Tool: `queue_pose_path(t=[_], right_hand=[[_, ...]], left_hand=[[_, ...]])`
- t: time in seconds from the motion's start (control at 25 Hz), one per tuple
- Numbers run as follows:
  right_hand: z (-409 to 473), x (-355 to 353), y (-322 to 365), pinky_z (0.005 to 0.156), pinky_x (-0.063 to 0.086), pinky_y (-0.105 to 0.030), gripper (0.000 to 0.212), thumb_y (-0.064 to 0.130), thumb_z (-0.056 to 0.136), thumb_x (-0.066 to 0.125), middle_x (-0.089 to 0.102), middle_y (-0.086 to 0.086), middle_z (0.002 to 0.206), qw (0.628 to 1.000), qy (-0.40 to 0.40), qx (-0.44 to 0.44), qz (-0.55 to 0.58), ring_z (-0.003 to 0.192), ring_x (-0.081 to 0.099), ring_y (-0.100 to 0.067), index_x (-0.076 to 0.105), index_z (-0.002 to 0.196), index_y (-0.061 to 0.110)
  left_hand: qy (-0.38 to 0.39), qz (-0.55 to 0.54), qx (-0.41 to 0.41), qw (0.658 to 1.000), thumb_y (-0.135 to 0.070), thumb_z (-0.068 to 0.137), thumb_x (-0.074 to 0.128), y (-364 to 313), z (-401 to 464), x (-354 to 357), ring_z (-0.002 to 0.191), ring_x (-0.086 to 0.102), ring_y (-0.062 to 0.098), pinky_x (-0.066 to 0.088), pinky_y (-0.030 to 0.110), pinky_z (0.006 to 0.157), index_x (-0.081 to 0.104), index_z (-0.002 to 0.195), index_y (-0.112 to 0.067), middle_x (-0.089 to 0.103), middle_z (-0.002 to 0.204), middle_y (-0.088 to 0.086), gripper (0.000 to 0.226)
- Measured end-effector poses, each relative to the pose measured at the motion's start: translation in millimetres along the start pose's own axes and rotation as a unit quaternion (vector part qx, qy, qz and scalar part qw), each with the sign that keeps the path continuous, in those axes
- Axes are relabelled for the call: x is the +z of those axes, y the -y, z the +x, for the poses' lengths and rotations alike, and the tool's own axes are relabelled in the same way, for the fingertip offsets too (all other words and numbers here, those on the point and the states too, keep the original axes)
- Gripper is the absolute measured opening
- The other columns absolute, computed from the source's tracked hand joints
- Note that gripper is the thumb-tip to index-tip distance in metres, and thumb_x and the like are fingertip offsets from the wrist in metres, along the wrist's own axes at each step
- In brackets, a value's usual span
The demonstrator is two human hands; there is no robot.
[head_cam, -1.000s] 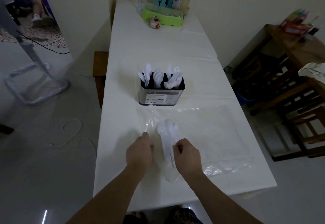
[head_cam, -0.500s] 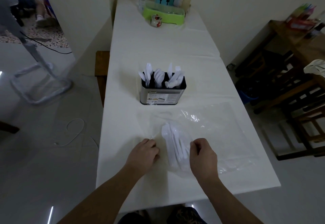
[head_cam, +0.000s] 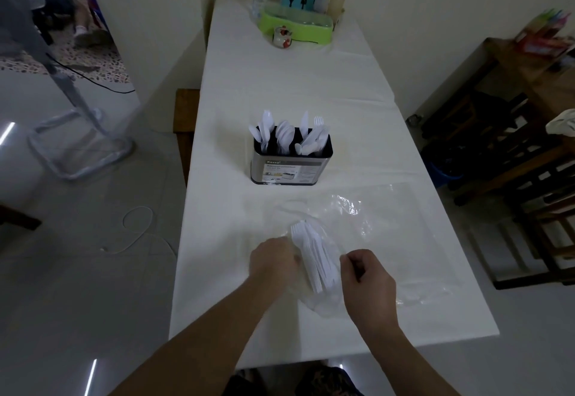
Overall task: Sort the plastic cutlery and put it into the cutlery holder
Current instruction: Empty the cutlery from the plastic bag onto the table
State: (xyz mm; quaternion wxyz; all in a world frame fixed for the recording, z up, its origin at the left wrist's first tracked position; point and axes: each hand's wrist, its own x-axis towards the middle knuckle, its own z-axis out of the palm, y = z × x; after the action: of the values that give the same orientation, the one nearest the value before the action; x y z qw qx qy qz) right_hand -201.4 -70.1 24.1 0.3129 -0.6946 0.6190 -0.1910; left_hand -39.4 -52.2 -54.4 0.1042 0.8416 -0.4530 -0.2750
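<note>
The left hand and the right hand are low over the near end of the bench, both with fingers curled in, each pinching a side of a thin clear plastic bag that wraps a bundle of white plastic forks. The bundle lies between the two hands, tines pointing away toward the holder, and the film looks stretched across it, so I would say the step in hand is tearing or pulling the wrapping open to free the forks. A larger sheet of loose clear plastic lies flat just beyond and to the right. Further up the white-covered bench stands the black and silver metal cutlery holder, already carrying white spoons, knives and forks upright in its compartments; forks seem to sit at the right. Next, I reckon, the film must part enough for one hand to draw the forks out and carry them to that right-hand compartment.
</note>
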Motion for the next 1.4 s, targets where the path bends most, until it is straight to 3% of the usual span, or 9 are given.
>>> queue_pose_path(t=[0.2, 0.36, 0.48, 0.6, 0.8, 1.0, 1.16, 1.28, 1.4], right_hand=[[4, 1, 2, 0.060, 0.042, -0.013, 0.010, 0.022, 0.094, 0.060, 0.065, 0.012, 0.072, 1.000, -0.007, -0.009, -0.015, 0.067, 0.062, -0.004, 0.062, 0.084, 0.024], [1, -1, 1, 0.059, 0.039, -0.010, 0.014, 0.022, 0.094, 0.059, 0.065, 0.013, 0.072, 1.000, -0.006, 0.003, -0.017, 0.067, 0.061, -0.001, 0.060, 0.083, 0.028], [2, -3, -2, 0.059, 0.040, -0.013, 0.013, 0.023, 0.095, 0.058, 0.065, 0.014, 0.072, 1.000, -0.004, 0.008, -0.024, 0.068, 0.061, -0.002, 0.059, 0.083, 0.029], [4, -8, -6, 0.056, 0.037, -0.010, 0.014, 0.025, 0.095, 0.057, 0.064, 0.014, 0.070, 0.999, -0.003, 0.013, -0.037, 0.066, 0.060, -0.001, 0.058, 0.082, 0.029], [10, -14, -15, 0.057, 0.038, -0.011, 0.013, 0.023, 0.095, 0.059, 0.064, 0.013, 0.069, 0.999, -0.011, 0.029, -0.030, 0.065, 0.059, -0.002, 0.059, 0.082, 0.026], [14, -20, -18, 0.059, 0.042, -0.015, 0.010, 0.023, 0.096, 0.057, 0.064, 0.011, 0.073, 0.999, -0.005, 0.034, -0.008, 0.068, 0.061, -0.005, 0.061, 0.087, 0.023], [16, -20, -18, 0.060, 0.044, -0.018, 0.010, 0.022, 0.096, 0.058, 0.065, 0.011, 0.073, 1.000, -0.008, 0.021, -0.003, 0.068, 0.061, -0.005, 0.062, 0.087, 0.022], [15, -15, -19, 0.060, 0.043, -0.019, 0.010, 0.023, 0.096, 0.058, 0.065, 0.011, 0.073, 1.000, -0.002, 0.016, -0.001, 0.069, 0.061, -0.005, 0.062, 0.087, 0.022], [14, -10, -20, 0.063, 0.046, -0.025, 0.009, 0.026, 0.095, 0.058, 0.064, 0.011, 0.075, 1.000, 0.008, -0.004, -0.019, 0.070, 0.061, -0.007, 0.061, 0.087, 0.024]], left_hand=[[0.017, -0.104, -0.159, 0.982, -0.054, 0.084, 0.064, -61, -3, 25, 0.126, 0.046, 0.030, 0.039, 0.034, 0.105, 0.031, 0.137, 0.006, 0.045, 0.135, 0.018, 0.086], [-0.019, -0.152, -0.238, 0.959, -0.037, 0.098, 0.045, -85, -4, 40, 0.121, 0.051, 0.030, 0.046, 0.036, 0.097, 0.024, 0.144, 0.006, 0.046, 0.135, 0.017, 0.067], [0.065, -0.200, -0.238, 0.948, -0.018, 0.101, 0.009, -93, 4, 44, 0.103, 0.061, 0.035, 0.053, 0.042, 0.077, 0.028, 0.143, 0.011, 0.058, 0.120, 0.022, 0.054], [-0.022, -0.145, -0.289, 0.946, -0.022, 0.093, 0.004, -100, 5, 55, 0.116, 0.054, 0.034, 0.048, 0.041, 0.088, 0.018, 0.149, 0.008, 0.049, 0.132, 0.020, 0.064], [-0.029, -0.113, -0.281, 0.953, -0.046, 0.090, 0.054, -96, -3, 58, 0.133, 0.041, 0.030, 0.042, 0.039, 0.101, 0.005, 0.153, 0.002, 0.034, 0.148, 0.014, 0.093], [-0.065, -0.096, -0.234, 0.965, -0.040, 0.088, 0.058, -86, -4, 58, 0.125, 0.049, 0.029, 0.040, 0.034, 0.103, 0.010, 0.150, 0.008, 0.043, 0.141, 0.017, 0.092], [-0.034, -0.150, -0.202, 0.967, -0.030, 0.080, 0.073, -76, -2, 46, 0.088, 0.068, 0.027, 0.056, 0.032, 0.075, 0.028, 0.144, 0.016, 0.066, 0.106, 0.019, 0.091], [-0.041, -0.197, -0.208, 0.957, -0.022, 0.098, 0.048, -68, 1, 38, 0.111, 0.063, 0.029, 0.052, 0.035, 0.091, 0.006, 0.151, 0.010, 0.058, 0.126, 0.018, 0.074], [-0.052, -0.211, -0.211, 0.953, -0.019, 0.101, 0.031, -60, 5, 25, 0.120, 0.057, 0.036, 0.045, 0.042, 0.100, 0.019, 0.148, -0.002, 0.056, 0.134, 0.018, 0.052]])
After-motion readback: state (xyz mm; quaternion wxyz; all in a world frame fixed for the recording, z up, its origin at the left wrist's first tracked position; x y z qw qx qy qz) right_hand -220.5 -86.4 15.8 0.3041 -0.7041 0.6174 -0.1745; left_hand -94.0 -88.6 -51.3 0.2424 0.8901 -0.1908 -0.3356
